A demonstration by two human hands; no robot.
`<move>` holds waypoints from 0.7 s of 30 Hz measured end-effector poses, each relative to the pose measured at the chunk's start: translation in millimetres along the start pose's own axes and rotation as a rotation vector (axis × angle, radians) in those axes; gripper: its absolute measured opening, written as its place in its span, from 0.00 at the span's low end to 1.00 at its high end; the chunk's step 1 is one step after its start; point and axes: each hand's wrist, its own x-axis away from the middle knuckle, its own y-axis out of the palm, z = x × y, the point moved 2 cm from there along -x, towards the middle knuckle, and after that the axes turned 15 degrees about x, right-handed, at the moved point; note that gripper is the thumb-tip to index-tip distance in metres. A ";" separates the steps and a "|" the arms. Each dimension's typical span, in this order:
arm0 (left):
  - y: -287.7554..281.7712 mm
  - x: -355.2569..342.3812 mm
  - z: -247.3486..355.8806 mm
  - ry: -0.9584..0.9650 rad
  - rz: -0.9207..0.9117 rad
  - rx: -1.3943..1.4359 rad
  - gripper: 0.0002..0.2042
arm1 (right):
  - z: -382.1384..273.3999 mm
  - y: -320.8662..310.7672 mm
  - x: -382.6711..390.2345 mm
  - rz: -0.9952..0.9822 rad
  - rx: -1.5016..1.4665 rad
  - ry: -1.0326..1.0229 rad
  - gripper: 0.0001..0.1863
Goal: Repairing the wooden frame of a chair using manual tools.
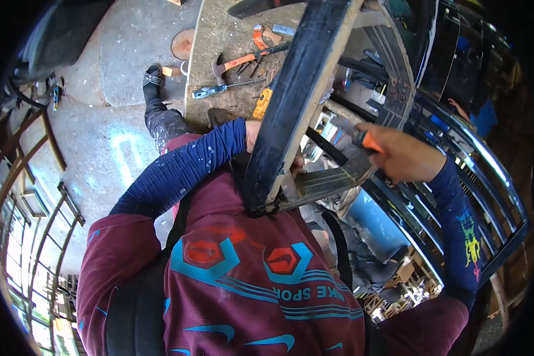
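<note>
A large black frame (296, 95) with worn, pale edges stands tilted in front of my chest, its lower corner near my shirt. My left hand (253, 134) reaches behind its near bar; most of the hand is hidden, but fingertips show curled at the bar's inner side. On the right, my right hand (397, 151) is closed around the orange-and-black handle of a flat-bladed hand tool (371, 142). Its grey blade points up and left, into the frame's opening. Whether the blade touches the frame, I cannot tell.
Beyond the frame, a worn workbench (210, 35) carries a claw hammer (234, 62), a blue-handled screwdriver (210, 91) and a yellow tool (263, 102). Long dark frames (474, 160) are stacked at right. More curved frames (38, 231) stand at left.
</note>
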 end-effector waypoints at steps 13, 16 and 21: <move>22.1 -2.3 37.4 -0.210 0.164 -0.391 0.12 | 5.7 47.6 -3.3 -0.003 -0.111 -0.016 0.34; 16.3 1.4 37.5 -0.194 0.088 -0.418 0.13 | 7.7 50.9 -7.1 0.040 -0.062 -0.082 0.35; 27.4 0.1 39.9 -0.189 0.108 -0.371 0.13 | 8.8 43.2 -4.9 0.095 -0.035 -0.078 0.36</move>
